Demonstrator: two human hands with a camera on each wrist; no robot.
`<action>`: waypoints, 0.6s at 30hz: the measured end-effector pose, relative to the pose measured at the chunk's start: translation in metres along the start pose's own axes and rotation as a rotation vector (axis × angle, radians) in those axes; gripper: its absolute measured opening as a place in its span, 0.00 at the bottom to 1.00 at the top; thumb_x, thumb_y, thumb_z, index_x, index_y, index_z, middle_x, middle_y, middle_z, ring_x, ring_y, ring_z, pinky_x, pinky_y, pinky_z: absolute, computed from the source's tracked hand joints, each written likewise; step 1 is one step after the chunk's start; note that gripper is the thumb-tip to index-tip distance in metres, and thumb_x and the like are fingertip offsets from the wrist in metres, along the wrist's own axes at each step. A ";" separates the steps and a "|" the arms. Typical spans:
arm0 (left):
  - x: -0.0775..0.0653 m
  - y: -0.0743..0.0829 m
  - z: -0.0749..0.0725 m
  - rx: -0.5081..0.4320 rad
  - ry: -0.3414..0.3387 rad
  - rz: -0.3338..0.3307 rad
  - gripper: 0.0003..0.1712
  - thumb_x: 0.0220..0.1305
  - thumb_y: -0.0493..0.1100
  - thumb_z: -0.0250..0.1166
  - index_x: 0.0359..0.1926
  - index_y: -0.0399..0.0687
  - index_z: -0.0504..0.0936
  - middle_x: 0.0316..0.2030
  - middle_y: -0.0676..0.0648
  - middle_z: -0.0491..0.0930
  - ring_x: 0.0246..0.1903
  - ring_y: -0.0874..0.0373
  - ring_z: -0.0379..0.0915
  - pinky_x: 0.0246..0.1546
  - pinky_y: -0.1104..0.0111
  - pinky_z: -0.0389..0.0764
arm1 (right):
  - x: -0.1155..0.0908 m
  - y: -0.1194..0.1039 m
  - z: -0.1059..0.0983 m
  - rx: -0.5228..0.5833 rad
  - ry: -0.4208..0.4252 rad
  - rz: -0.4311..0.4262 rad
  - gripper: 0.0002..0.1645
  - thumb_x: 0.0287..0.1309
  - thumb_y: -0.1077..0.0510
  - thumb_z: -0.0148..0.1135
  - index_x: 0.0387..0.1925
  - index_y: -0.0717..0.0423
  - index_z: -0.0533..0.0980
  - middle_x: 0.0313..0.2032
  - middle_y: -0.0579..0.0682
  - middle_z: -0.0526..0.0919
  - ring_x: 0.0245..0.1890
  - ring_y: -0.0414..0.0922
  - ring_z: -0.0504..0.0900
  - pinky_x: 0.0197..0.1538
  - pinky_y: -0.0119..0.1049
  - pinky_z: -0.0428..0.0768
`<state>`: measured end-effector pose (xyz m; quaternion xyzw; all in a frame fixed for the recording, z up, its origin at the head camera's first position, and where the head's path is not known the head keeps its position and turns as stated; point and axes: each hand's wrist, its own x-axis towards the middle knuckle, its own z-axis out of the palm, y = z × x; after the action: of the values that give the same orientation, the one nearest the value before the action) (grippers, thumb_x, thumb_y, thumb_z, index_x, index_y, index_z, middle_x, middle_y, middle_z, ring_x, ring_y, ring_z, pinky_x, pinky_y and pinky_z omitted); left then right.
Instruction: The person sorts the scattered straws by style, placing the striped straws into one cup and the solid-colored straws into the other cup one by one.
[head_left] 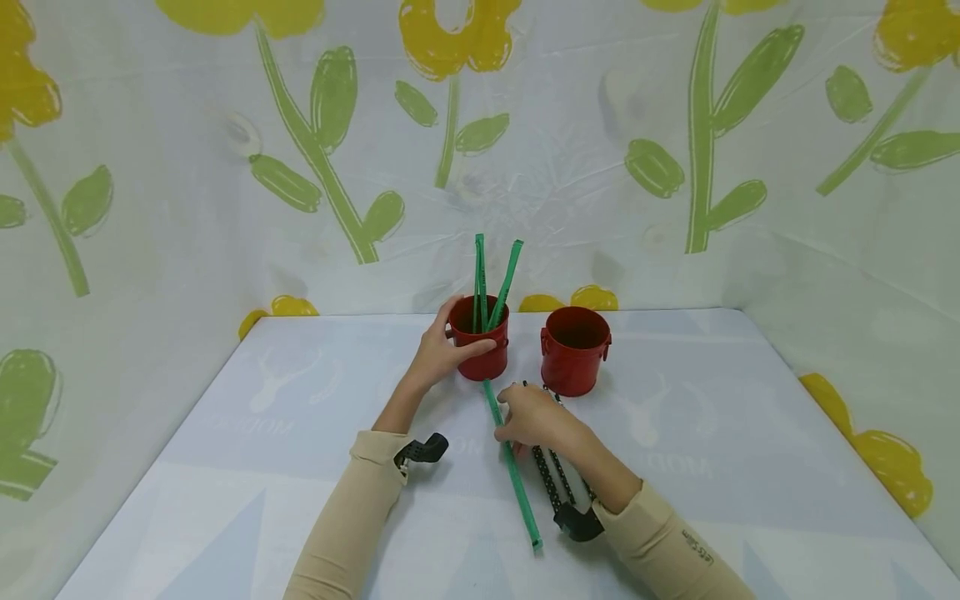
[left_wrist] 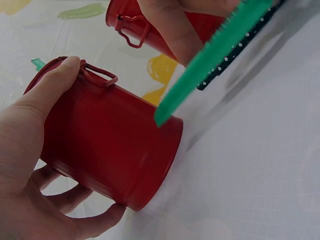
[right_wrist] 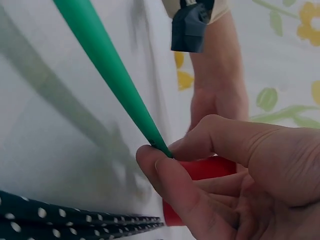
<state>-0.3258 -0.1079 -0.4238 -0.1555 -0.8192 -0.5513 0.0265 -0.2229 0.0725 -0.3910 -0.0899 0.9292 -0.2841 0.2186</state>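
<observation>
My left hand (head_left: 438, 350) grips a small red metal bucket (head_left: 487, 365), thumb across its near wall and fingers around the far side in the left wrist view. Several green wrapped straws (head_left: 506, 283) stand inside, leaning apart. In front of this bucket, my right hand (head_left: 546, 418) pinches another green wrapped straw (right_wrist: 107, 62) between thumb and fingertips. That straw slants over the table, its far end close to the bucket's base. Beneath the right hand lie black straws with white dots (head_left: 545, 477), partly hidden by the hand and wrist.
A second red bucket (head_left: 572, 371) with side handles stands just right of the first. Behind both, a flower-printed curtain (head_left: 555, 167) rises at the back edge of the pale table (head_left: 225, 467). Each wrist wears a black camera strap (head_left: 423, 450).
</observation>
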 end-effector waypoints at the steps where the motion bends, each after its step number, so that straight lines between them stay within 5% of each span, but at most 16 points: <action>1: 0.000 0.000 0.000 -0.002 -0.001 -0.001 0.52 0.53 0.57 0.74 0.74 0.71 0.53 0.68 0.54 0.66 0.66 0.51 0.62 0.60 0.50 0.77 | -0.001 0.000 -0.002 0.012 0.002 0.002 0.38 0.53 0.56 0.72 0.65 0.61 0.70 0.31 0.51 0.85 0.18 0.42 0.85 0.30 0.30 0.84; 10: -0.001 0.001 0.000 -0.029 -0.021 -0.011 0.54 0.55 0.52 0.73 0.75 0.68 0.49 0.71 0.51 0.63 0.69 0.47 0.59 0.62 0.46 0.74 | -0.011 0.002 -0.021 0.025 0.045 -0.017 0.39 0.55 0.56 0.70 0.67 0.60 0.68 0.25 0.47 0.83 0.18 0.40 0.84 0.35 0.30 0.85; 18: -0.001 0.001 -0.001 -0.011 -0.012 0.000 0.52 0.53 0.58 0.74 0.73 0.72 0.53 0.68 0.54 0.66 0.66 0.51 0.61 0.60 0.50 0.77 | -0.020 0.003 -0.035 0.026 0.118 -0.037 0.39 0.54 0.56 0.71 0.67 0.59 0.69 0.26 0.48 0.85 0.19 0.42 0.85 0.36 0.31 0.85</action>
<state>-0.3246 -0.1084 -0.4233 -0.1590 -0.8163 -0.5550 0.0209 -0.2215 0.0978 -0.3599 -0.0873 0.9349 -0.3049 0.1592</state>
